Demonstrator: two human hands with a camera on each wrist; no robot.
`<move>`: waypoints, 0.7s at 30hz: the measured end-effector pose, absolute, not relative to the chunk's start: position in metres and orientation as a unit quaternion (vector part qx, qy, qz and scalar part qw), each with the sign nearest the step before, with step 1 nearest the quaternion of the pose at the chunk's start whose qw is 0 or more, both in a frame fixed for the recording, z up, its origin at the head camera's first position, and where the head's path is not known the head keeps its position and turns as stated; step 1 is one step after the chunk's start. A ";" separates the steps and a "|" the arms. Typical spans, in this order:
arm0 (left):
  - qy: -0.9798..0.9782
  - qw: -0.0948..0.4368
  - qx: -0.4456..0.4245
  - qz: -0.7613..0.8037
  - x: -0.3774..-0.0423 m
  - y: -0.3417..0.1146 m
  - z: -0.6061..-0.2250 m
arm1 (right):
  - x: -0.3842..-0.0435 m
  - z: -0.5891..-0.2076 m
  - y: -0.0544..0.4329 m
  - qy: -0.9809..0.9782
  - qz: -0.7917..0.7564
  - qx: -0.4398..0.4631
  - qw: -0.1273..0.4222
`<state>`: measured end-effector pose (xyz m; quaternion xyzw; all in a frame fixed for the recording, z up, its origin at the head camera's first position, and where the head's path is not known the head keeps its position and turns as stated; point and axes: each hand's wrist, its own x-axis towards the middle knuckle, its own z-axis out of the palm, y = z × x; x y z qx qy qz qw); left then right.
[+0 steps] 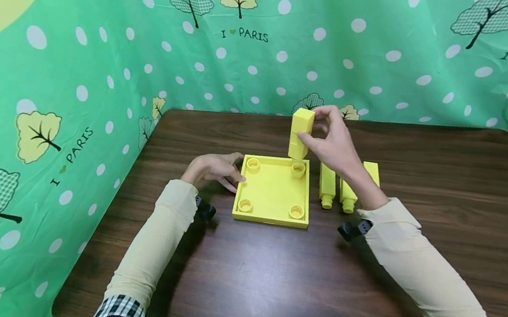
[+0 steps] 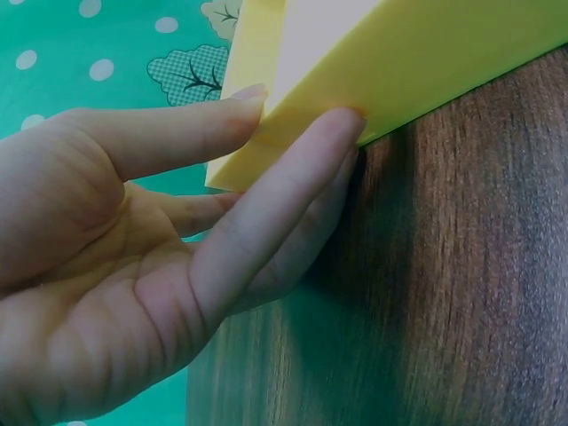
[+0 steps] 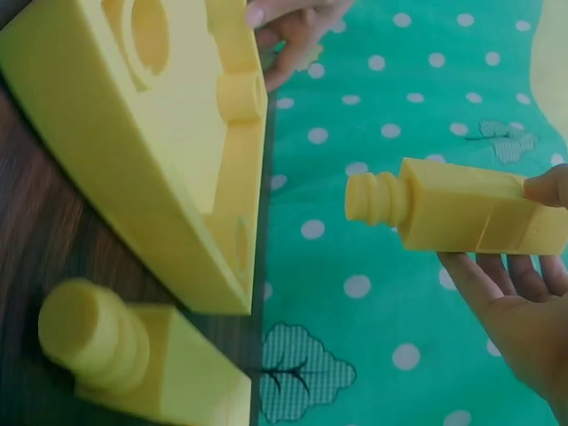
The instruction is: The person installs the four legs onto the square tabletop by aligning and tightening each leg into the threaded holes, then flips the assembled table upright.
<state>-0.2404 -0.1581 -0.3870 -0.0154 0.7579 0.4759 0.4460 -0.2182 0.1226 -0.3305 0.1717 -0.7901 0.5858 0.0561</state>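
A yellow, square tabletop panel point(image 1: 274, 187) lies with its raised rim up and a round socket in each corner. My left hand point(image 1: 217, 169) holds its left edge, thumb at the rim and fingers against the outer wall point(image 2: 426, 71). Between thumb and fingers my right hand point(image 1: 334, 139) grips a yellow block-shaped table leg point(image 1: 301, 132). The leg stands upright over the far right socket point(image 1: 298, 170). Its ridged round end point(image 3: 377, 198) points toward the panel and is bare in the right wrist view.
Two more yellow legs, a nearer one point(image 1: 326, 186) and one partly behind my right forearm point(image 1: 348, 195), lie right of the panel, ridged ends toward me. Everything rests on a dark wooden table point(image 1: 267, 287). A green dotted cloth point(image 1: 264, 75) hangs behind and at left.
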 end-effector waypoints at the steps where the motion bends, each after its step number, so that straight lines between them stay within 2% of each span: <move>1: 0.758 0.446 -0.016 0.476 -0.241 -0.158 -0.387 | -0.218 -0.331 0.119 -0.790 0.586 0.173 0.053; 21: 0.747 0.462 -0.020 0.478 -0.241 -0.157 -0.385 | -0.225 -0.355 0.072 -0.772 0.598 0.216 -0.007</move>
